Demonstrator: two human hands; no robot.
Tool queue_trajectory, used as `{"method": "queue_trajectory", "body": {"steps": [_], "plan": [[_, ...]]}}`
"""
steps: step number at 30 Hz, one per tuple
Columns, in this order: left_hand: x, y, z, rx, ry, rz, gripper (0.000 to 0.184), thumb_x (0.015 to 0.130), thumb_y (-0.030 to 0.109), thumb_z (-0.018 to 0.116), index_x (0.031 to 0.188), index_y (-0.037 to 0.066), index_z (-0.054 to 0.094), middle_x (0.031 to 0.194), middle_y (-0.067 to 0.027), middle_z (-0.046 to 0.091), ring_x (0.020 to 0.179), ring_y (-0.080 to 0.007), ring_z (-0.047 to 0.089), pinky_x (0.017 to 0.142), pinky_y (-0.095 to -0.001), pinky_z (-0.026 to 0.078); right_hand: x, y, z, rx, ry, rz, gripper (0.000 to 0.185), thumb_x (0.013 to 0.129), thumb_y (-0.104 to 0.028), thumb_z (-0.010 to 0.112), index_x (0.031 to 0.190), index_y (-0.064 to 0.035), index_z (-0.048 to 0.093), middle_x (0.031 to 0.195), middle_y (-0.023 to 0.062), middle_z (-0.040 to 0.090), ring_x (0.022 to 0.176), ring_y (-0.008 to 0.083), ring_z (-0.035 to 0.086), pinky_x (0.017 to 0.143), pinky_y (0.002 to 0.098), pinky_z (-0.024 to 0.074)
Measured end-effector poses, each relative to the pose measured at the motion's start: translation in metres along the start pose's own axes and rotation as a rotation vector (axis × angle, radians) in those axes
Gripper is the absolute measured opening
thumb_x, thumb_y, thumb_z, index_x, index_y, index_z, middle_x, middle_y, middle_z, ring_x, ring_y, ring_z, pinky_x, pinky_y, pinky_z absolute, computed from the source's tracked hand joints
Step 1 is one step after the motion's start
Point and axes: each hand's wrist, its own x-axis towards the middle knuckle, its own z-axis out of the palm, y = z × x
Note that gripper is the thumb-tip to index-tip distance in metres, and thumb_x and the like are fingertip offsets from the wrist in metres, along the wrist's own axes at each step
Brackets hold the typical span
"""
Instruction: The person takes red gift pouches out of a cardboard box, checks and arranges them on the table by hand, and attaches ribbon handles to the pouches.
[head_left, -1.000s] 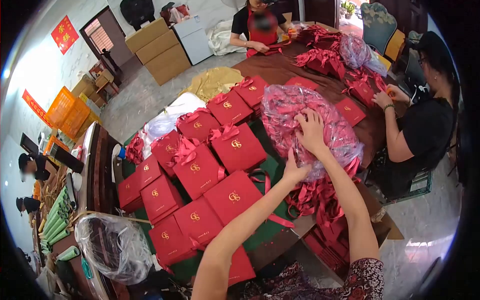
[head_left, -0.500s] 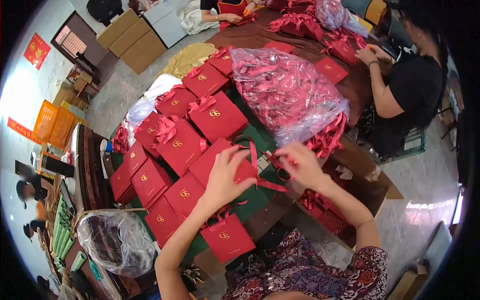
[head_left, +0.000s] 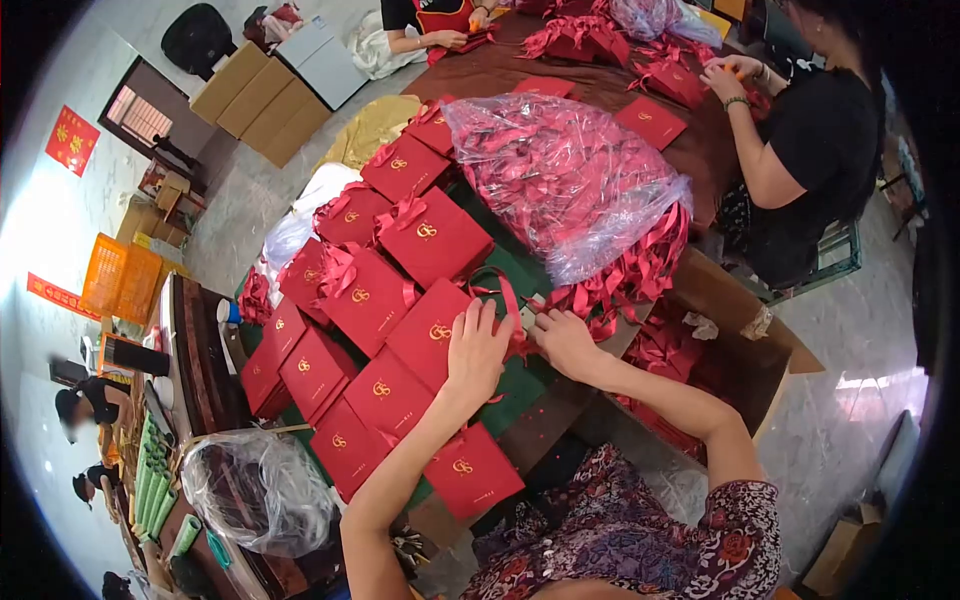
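Observation:
My left hand (head_left: 478,350) lies over the right edge of a red gift bag (head_left: 428,325) with a gold emblem, its fingers stretched out and thumb toward a red ribbon (head_left: 509,300). Just right of it, my right hand (head_left: 566,345) has its fingers curled together near the ribbon. What they hold, if anything, is hidden. A small pale object (head_left: 528,316) shows between the hands. Close in front of me, another red bag (head_left: 474,470) lies beneath my left forearm.
Several red bags with bows (head_left: 436,232) cover the left of the table. A clear plastic sack of red ribbons (head_left: 570,180) lies ahead. An open carton (head_left: 750,370) stands at right. Two co-workers (head_left: 815,150) handle red items across the table.
Both hands have come down and closer together from a raised, spread pose. My right fingers have curled in; the dark loop seen by them earlier is now hidden. The view has shifted slightly.

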Motion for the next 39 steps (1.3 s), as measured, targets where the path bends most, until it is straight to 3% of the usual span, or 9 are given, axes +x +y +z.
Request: {"method": "queue_trajectory", "body": {"steps": [8, 14, 16, 18, 29, 31, 34, 37, 39], "plan": [[0.022, 0.011, -0.003, 0.146, -0.118, 0.054, 0.059, 0.061, 0.026, 0.081, 0.112, 0.006, 0.059, 0.118, -0.0113, 0.055, 0.12, -0.0304, 0.044, 0.106, -0.045, 0.031, 0.017, -0.007, -0.009, 0.181, 0.091, 0.087, 0.039, 0.073, -0.036, 0.071, 0.097, -0.0072, 0.064, 0.1, 0.007, 0.054, 0.096, 0.0258, 0.052, 0.077, 0.0381, 0.0429], [0.036, 0.023, 0.023, 0.339, -0.3, -0.019, 0.062, 0.055, 0.039, 0.085, 0.105, 0.01, 0.064, 0.103, -0.0043, 0.062, 0.11, -0.0259, 0.051, 0.107, -0.0446, 0.028, 0.02, 0.004, 0.007, 0.167, 0.144, 0.025, 0.019, 0.079, -0.017, 0.061, 0.092, -0.0033, 0.062, 0.091, 0.0105, 0.058, 0.082, 0.0254, 0.062, 0.066, 0.0374, 0.0539], [0.034, 0.023, 0.029, 0.358, -0.303, -0.018, 0.045, 0.067, 0.033, 0.078, 0.103, 0.011, 0.066, 0.101, -0.0046, 0.063, 0.108, -0.0258, 0.052, 0.107, -0.0445, 0.029, 0.019, 0.003, 0.003, 0.24, 0.101, 0.152, 0.018, 0.075, -0.009, 0.059, 0.092, -0.0016, 0.058, 0.09, 0.0135, 0.055, 0.081, 0.0304, 0.06, 0.066, 0.0406, 0.0517], [0.03, 0.021, 0.04, 0.351, -0.146, 0.001, 0.016, 0.082, 0.017, 0.058, 0.092, 0.011, 0.07, 0.092, -0.005, 0.063, 0.101, -0.0248, 0.054, 0.105, -0.0462, 0.031, 0.015, 0.007, 0.0, 0.157, 0.107, 0.154, 0.015, 0.077, -0.008, 0.057, 0.09, -0.0008, 0.057, 0.088, 0.0156, 0.056, 0.08, 0.0307, 0.061, 0.065, 0.0411, 0.0526], [0.023, 0.019, 0.037, 0.287, -0.125, -0.003, 0.016, 0.084, 0.019, 0.057, 0.095, 0.012, 0.066, 0.091, -0.0053, 0.06, 0.101, -0.0257, 0.052, 0.107, -0.0475, 0.03, 0.004, 0.041, -0.119, 0.091, 0.481, 0.342, 0.009, 0.083, -0.006, 0.058, 0.088, -0.0015, 0.052, 0.083, 0.0176, 0.054, 0.076, 0.0373, 0.058, 0.064, 0.0451, 0.0476], [0.021, 0.017, 0.038, 0.286, -0.124, -0.012, 0.016, 0.084, 0.019, 0.057, 0.095, 0.012, 0.066, 0.092, -0.0054, 0.06, 0.102, -0.0257, 0.052, 0.107, -0.0473, 0.029, 0.005, 0.054, -0.13, 0.184, 0.673, 0.365, 0.008, 0.085, -0.004, 0.06, 0.091, -0.0022, 0.055, 0.084, 0.0158, 0.056, 0.075, 0.0349, 0.058, 0.063, 0.0384, 0.0467], [0.019, 0.016, 0.042, 0.268, -0.106, 0.002, 0.017, 0.084, 0.016, 0.057, 0.097, 0.011, 0.066, 0.095, -0.0058, 0.06, 0.103, -0.0256, 0.052, 0.108, -0.0466, 0.029, 0.01, 0.062, -0.159, 0.342, 0.801, 0.476, 0.006, 0.092, -0.006, 0.057, 0.094, -0.0019, 0.053, 0.078, 0.0081, 0.056, 0.064, 0.0173, 0.06, 0.057, 0.0296, 0.0471], [0.019, 0.015, 0.046, 0.251, -0.04, 0.007, 0.017, 0.072, 0.014, 0.066, 0.088, 0.01, 0.064, 0.089, -0.0073, 0.059, 0.1, -0.0267, 0.053, 0.105, -0.0457, 0.032, 0.015, 0.087, -0.18, 0.442, 0.95, 0.49, 0.006, 0.095, -0.008, 0.055, 0.096, -0.0024, 0.052, 0.077, 0.0033, 0.055, 0.063, 0.0065, 0.056, 0.056, 0.0234, 0.0456], [0.019, 0.016, 0.042, 0.252, -0.06, 0.013, 0.017, 0.071, 0.013, 0.067, 0.087, 0.01, 0.064, 0.089, -0.0076, 0.059, 0.099, -0.0269, 0.053, 0.105, -0.0451, 0.032, 0.021, 0.078, -0.201, 0.577, 0.982, 0.485, 0.007, 0.095, -0.008, 0.055, 0.096, -0.0026, 0.052, 0.077, 0.0024, 0.055, 0.064, 0.0048, 0.055, 0.055, 0.022, 0.0452]]}}
